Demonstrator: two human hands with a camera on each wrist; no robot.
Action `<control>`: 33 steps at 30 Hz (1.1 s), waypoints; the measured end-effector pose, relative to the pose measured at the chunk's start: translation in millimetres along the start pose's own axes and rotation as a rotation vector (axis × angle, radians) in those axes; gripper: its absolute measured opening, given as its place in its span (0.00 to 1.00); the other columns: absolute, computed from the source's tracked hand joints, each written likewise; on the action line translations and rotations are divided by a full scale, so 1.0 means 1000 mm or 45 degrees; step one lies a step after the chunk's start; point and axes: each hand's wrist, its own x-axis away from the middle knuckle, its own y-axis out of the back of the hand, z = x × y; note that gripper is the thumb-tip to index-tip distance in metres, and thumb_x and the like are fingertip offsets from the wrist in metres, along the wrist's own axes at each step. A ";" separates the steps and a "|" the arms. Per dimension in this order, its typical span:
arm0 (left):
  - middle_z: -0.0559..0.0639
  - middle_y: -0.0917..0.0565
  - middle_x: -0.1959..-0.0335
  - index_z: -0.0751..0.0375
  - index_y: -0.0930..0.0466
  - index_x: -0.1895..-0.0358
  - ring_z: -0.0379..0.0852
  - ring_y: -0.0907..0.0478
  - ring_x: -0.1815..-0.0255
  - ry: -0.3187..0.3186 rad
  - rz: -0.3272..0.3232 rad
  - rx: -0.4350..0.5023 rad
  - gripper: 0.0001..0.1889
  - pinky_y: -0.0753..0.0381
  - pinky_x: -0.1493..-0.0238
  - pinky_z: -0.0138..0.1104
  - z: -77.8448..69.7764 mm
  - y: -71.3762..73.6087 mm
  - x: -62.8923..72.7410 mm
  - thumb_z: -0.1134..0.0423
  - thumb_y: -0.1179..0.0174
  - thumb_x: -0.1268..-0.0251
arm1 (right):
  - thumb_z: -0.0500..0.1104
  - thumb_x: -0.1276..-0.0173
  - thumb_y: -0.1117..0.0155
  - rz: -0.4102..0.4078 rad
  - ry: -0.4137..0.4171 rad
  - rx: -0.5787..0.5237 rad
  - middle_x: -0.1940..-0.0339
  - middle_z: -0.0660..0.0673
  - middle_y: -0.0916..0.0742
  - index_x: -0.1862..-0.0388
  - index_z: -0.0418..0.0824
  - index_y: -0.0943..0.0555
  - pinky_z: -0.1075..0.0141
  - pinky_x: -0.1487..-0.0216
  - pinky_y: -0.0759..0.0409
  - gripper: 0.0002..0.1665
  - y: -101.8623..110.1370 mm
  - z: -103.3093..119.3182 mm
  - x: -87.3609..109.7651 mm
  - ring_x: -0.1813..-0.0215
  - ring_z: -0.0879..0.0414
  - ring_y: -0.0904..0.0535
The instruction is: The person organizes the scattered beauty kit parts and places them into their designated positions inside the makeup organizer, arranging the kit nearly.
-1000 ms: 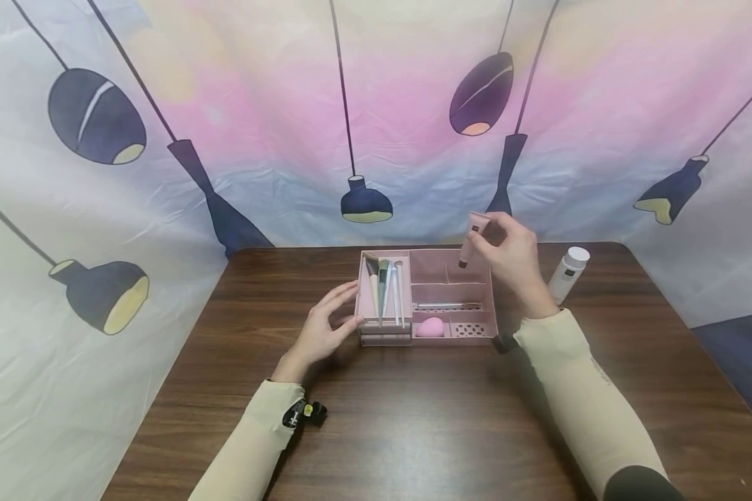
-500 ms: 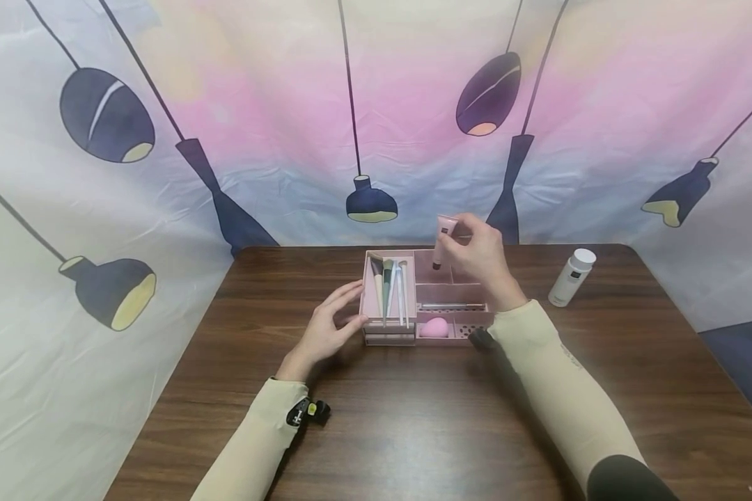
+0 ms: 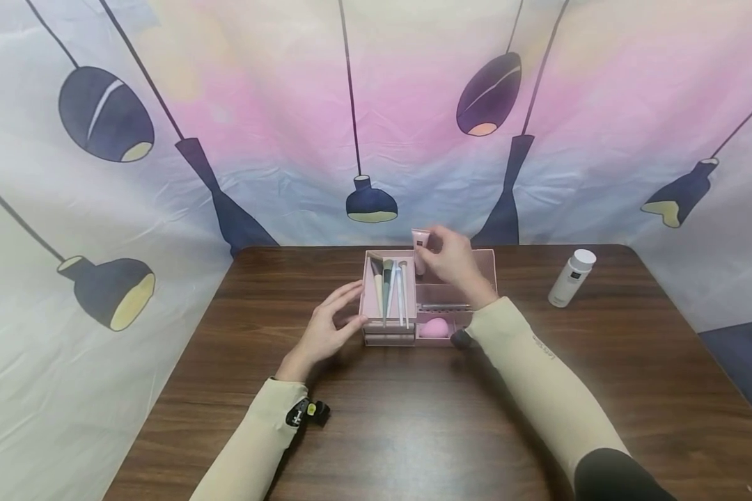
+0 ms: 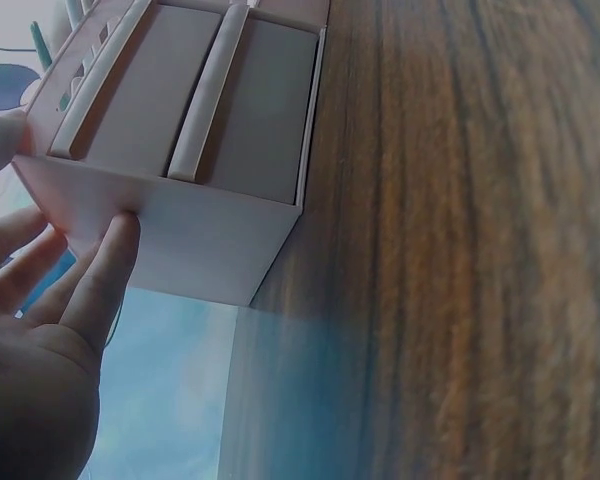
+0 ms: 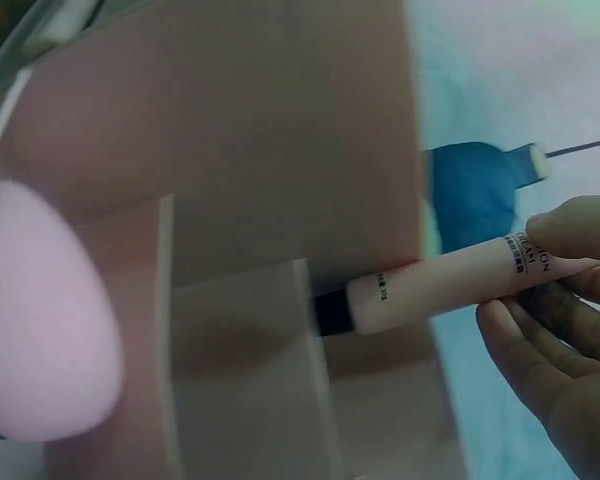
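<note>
My right hand (image 3: 454,261) pinches the flat end of a pale pink squeeze tube (image 5: 435,285) between thumb and fingers. The tube points dark cap (image 5: 334,312) down into a back compartment of the pink makeup organizer (image 3: 390,339), beside the drawer section. In the right wrist view the cap is close to a divider (image 5: 305,290); contact cannot be told. My left hand (image 3: 322,332) rests on the organizer's left side. The left wrist view shows its straight fingers against the side wall (image 4: 200,235) and the thumb (image 4: 2,140) near the front upper corner.
Several makeup brushes (image 3: 386,285) lie on the organizer's top left tray. A pink makeup sponge (image 3: 435,328) occupies a front compartment, with a thin pen-like stick (image 3: 441,306) behind it. A white bottle (image 3: 570,280) stands to the right on the wooden table (image 3: 401,417).
My right hand has carried the tube leftward from the organizer's right part, then lowered it toward the back compartment beside the tray. The left hand keeps its place on the organizer.
</note>
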 end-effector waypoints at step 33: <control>0.72 0.31 0.34 0.81 0.30 0.39 0.67 0.32 0.35 -0.006 0.003 0.009 0.26 0.16 0.46 0.51 0.001 0.000 0.000 0.77 0.36 0.41 | 0.48 0.38 0.29 0.093 -0.129 0.110 0.60 0.44 0.11 0.56 0.41 0.19 0.54 0.50 0.17 0.16 -0.013 -0.018 0.002 0.57 0.48 0.16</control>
